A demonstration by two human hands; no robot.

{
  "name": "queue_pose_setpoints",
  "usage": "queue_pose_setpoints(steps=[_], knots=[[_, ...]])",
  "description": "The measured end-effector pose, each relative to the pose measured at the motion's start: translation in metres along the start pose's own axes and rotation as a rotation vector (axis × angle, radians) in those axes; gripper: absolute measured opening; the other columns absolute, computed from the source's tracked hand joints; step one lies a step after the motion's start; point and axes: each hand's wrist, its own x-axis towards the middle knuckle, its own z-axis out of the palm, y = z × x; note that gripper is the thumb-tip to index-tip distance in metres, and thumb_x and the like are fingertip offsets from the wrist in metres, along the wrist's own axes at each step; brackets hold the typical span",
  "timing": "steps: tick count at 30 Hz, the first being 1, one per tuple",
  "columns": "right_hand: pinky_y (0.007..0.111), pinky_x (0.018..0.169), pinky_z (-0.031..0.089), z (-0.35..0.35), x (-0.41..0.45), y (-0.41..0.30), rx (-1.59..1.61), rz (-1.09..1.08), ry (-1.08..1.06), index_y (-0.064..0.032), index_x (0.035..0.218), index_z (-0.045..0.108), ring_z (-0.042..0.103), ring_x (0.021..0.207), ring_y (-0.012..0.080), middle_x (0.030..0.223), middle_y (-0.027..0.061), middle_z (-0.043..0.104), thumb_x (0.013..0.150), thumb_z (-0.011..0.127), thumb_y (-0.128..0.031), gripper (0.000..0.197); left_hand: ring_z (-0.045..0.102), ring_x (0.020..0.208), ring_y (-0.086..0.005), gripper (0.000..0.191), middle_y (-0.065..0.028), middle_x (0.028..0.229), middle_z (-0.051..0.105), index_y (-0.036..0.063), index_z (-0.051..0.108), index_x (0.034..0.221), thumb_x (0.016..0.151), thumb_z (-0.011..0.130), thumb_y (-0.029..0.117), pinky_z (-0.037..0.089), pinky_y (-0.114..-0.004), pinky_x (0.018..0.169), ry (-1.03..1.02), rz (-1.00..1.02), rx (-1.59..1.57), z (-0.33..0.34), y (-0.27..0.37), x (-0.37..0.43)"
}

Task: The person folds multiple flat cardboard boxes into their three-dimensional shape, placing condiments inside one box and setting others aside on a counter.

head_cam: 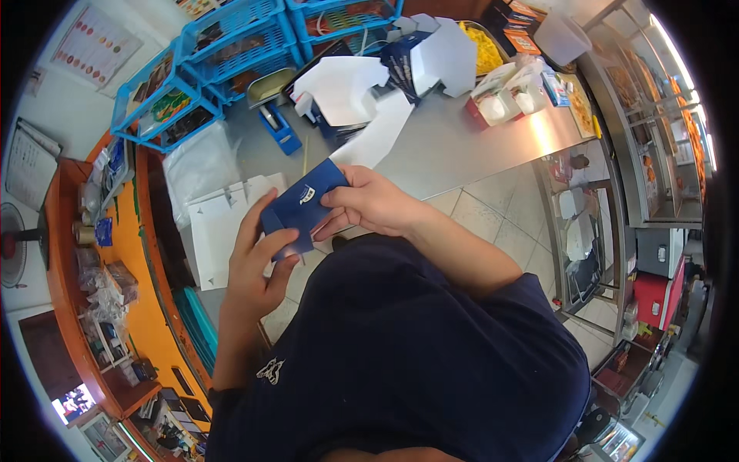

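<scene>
A dark blue cardboard box (306, 205) with a small white print is held between both hands, tilted above the near edge of the steel counter (450, 150). My left hand (260, 260) grips its lower left end, fingers on the blue face. On the upper right side, my right hand (364, 202) pinches it with the thumb on top. A white cardboard flap (381, 130) rises just beyond the box; whether it belongs to it I cannot tell. Flat white cardboard blanks (225, 231) lie left of my hands. Beyond stand unfolded white and blue cartons (340, 86).
Blue plastic baskets (236, 46) stack at the back left, with a blue tape dispenser (281, 130) before them. Clear plastic bags (199, 164) lie at left. Red-and-white food boxes (505, 101) and a tray of yellow food (480, 49) stand back right. A glass display case (646, 115) borders the right.
</scene>
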Motion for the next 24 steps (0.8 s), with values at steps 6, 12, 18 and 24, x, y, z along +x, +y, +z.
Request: queue_pose_setpoints(steps=[6,12,18,24], knots=[[0.050,0.096,0.060,-0.028,-0.064,-0.029,0.092,-0.035,-0.104,0.0001,0.142,0.045,0.070,0.110,0.0348,0.132,0.0213,0.063,0.105,0.052,-0.013,0.040,0.059,0.123,-0.0446,0.043,-0.0280,0.138,0.054,0.0117,0.071,0.126,0.085,0.082,0.019,0.051,-0.049,0.101,0.082,0.090,0.355,0.067,0.027,0.026],[0.044,0.089,0.059,-0.114,-0.151,-0.104,0.274,0.034,-0.082,-0.0011,0.138,0.054,0.071,0.103,0.0295,0.125,0.0202,0.068,0.105,0.058,-0.023,0.040,0.062,0.117,-0.0433,0.060,-0.0234,0.137,0.057,0.0082,0.062,0.133,0.084,0.086,0.033,0.054,-0.050,0.096,0.178,0.222,0.368,0.133,0.062,0.056],[0.023,0.059,0.051,-0.120,-0.198,-0.116,-0.588,-0.032,0.296,-0.0041,0.103,0.067,0.070,0.080,0.0122,0.093,0.0059,0.073,0.104,0.065,-0.029,0.025,0.064,0.117,-0.0470,0.070,-0.0222,0.140,0.055,0.0101,0.053,0.138,0.082,0.089,0.029,0.057,-0.057,0.097,0.337,0.211,0.354,0.208,0.088,0.085],[0.024,0.053,0.045,-0.122,-0.197,-0.102,-0.051,-0.242,0.232,-0.0041,0.093,0.066,0.062,0.068,0.0085,0.081,0.0023,0.067,0.105,0.063,-0.035,0.034,0.061,0.121,-0.0490,0.067,-0.0218,0.145,0.050,0.0101,0.049,0.141,0.087,0.086,0.026,0.056,-0.058,0.098,0.429,0.324,0.560,0.256,0.103,0.119]])
